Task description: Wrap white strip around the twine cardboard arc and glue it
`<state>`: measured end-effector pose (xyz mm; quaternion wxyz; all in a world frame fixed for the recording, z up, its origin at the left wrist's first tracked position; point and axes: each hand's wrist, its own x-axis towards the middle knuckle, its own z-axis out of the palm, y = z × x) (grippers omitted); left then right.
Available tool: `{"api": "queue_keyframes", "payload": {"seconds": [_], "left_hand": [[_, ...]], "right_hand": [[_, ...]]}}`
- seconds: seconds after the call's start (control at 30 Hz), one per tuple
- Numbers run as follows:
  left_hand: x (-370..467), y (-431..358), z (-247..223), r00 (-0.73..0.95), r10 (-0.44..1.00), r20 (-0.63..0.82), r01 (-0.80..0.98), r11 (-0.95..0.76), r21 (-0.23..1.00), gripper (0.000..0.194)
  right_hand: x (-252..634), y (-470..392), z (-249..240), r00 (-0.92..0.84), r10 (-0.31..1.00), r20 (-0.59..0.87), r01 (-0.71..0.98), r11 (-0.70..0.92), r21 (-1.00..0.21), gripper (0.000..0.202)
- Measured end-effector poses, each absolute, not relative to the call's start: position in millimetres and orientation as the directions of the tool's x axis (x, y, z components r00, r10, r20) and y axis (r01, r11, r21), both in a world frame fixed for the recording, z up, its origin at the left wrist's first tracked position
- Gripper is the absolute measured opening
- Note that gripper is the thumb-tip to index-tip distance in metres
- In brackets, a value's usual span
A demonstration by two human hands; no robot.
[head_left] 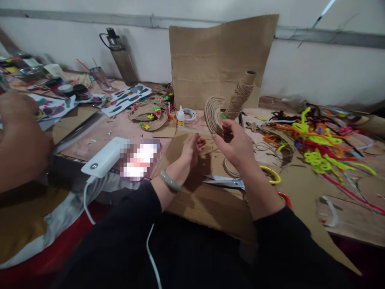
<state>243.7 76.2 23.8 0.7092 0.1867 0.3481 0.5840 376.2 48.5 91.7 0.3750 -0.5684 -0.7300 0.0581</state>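
My right hand (236, 142) pinches a curved piece of coiled twine (214, 114), which has a small green bit near my fingertips. To its left, my left hand (192, 149) hovers above the cardboard sheet (210, 208) with fingers curled; whether they hold anything is too small to tell. A cardboard tube wrapped in twine (240, 94) leans behind the curved piece. Scissors (227, 182) with open blades lie on the cardboard, partly hidden under my right forearm. A small glue bottle (181, 116) stands behind my left hand.
Pipe cleaners (320, 148) are heaped at the right. A power bank (105, 156) and a blurred-out phone (140, 160) lie at the left, near another person's arm (22, 140). Behind are a twine hat (150, 116), a bottle (122, 58), paint jars and an upright cardboard panel (221, 60).
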Motion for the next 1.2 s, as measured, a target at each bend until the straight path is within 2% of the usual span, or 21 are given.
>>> {"api": "queue_keyframes", "payload": {"seconds": [0.17,0.33,0.4,0.5,0.6,0.8,0.93,1.03,1.2], "left_hand": [[243.0,77.6,26.5,0.023,0.932,-0.362,-0.742,0.259,0.619,0.030],[244.7,78.4,35.6,-0.004,0.930,-0.367,-0.757,0.238,0.609,0.044],[245.8,77.5,39.2,0.019,0.933,-0.358,-0.746,0.252,0.616,0.036],[247.1,76.3,40.1,0.068,0.955,-0.288,-0.671,0.258,0.696,0.012],[246.6,76.1,36.1,0.109,0.966,-0.235,-0.587,0.253,0.769,0.014],[243.8,79.1,30.8,0.058,0.970,-0.238,-0.541,0.230,0.809,0.017],[243.7,78.7,34.4,0.043,0.981,-0.190,-0.522,0.185,0.833,0.022],[243.9,75.6,39.3,0.055,0.986,-0.158,-0.503,0.164,0.848,0.026],[244.1,72.1,43.3,0.053,0.988,-0.144,-0.488,0.152,0.860,0.028]], "right_hand": [[361.9,57.0,63.8,-0.056,0.827,0.560,0.762,0.398,-0.511,0.045],[366.3,60.8,50.3,-0.125,0.832,0.541,0.836,0.382,-0.394,0.048],[366.0,59.9,50.6,-0.142,0.852,0.504,0.872,0.349,-0.344,0.049],[363.5,57.3,50.6,-0.185,0.870,0.457,0.895,0.341,-0.288,0.048],[361.8,55.0,48.7,-0.220,0.873,0.435,0.893,0.360,-0.271,0.047],[373.2,57.2,49.5,-0.210,0.817,0.537,0.841,0.431,-0.327,0.038],[390.5,65.5,53.5,-0.123,0.774,0.621,0.789,0.456,-0.412,0.028],[399.6,70.4,54.9,-0.092,0.795,0.600,0.768,0.440,-0.465,0.027],[400.0,67.8,58.5,-0.158,0.861,0.484,0.765,0.416,-0.491,0.025]]}}
